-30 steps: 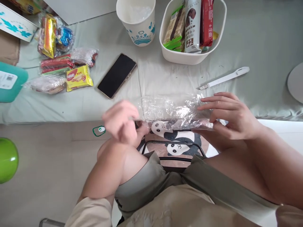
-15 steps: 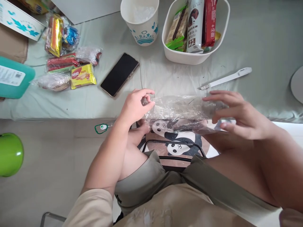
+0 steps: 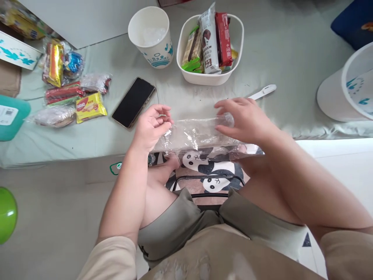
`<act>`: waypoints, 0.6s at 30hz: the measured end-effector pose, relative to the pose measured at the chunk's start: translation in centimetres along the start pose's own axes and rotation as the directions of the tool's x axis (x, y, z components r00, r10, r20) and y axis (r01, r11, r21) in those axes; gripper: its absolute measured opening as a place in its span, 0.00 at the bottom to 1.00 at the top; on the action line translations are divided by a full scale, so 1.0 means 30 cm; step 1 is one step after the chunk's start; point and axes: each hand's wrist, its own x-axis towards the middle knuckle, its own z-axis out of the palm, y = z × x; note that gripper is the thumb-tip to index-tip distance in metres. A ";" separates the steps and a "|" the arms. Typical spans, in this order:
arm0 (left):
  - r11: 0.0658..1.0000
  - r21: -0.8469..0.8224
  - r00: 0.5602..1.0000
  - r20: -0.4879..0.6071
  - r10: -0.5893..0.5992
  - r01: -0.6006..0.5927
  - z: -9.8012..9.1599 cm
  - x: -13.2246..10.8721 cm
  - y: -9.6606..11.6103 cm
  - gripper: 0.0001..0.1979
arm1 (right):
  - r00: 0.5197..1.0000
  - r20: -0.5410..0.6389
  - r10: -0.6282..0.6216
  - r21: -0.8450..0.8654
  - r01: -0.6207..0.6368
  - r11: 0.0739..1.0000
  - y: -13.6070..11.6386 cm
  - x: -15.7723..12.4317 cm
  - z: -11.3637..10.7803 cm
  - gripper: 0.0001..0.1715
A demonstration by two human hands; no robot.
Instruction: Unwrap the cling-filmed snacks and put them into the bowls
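A crumpled clear plastic bag [image 3: 195,134] lies across the front edge of the grey-green mat [image 3: 279,50], above my knees. My left hand [image 3: 151,126] pinches the bag's left end between curled fingers. My right hand [image 3: 247,118] rests on the bag's right part, fingers bent over the plastic. A white bin [image 3: 210,76] of upright snack packets [image 3: 208,39] stands just beyond the bag. A white pen-like tool [image 3: 262,92] lies behind my right hand.
A black phone [image 3: 133,102] lies left of the bag. A paper cup [image 3: 151,37] stands at the back. Wrapped snacks [image 3: 68,93] are scattered at the left by a teal box [image 3: 11,116]. A second white cup [image 3: 354,83] lies tipped at the right. A panda-print stool [image 3: 212,173] sits between my legs.
My right hand slid left along the bag, from its right end toward the middle. My left hand came up and took the bag's left end. The view shifted, showing the tipped cup.
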 end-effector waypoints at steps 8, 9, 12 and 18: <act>0.948 -0.245 0.970 -0.084 -0.228 0.202 -0.023 0.018 0.016 0.24 | 0.940 0.078 0.332 0.255 -0.341 0.905 -0.060 0.016 -0.044 0.06; 0.930 -0.249 0.958 -0.029 -0.287 0.271 -0.019 0.017 0.029 0.23 | 0.933 0.090 0.347 0.291 -0.358 0.887 -0.061 0.017 -0.048 0.06; 0.891 -0.257 0.920 -0.014 -0.392 0.375 -0.006 0.019 0.066 0.13 | 0.921 0.137 0.364 0.351 -0.389 0.852 -0.055 0.021 -0.047 0.06; 0.884 -0.349 0.877 -0.254 -0.407 0.309 -0.016 0.042 0.104 0.20 | 0.881 0.234 0.412 0.382 -0.473 0.794 -0.043 0.024 -0.056 0.06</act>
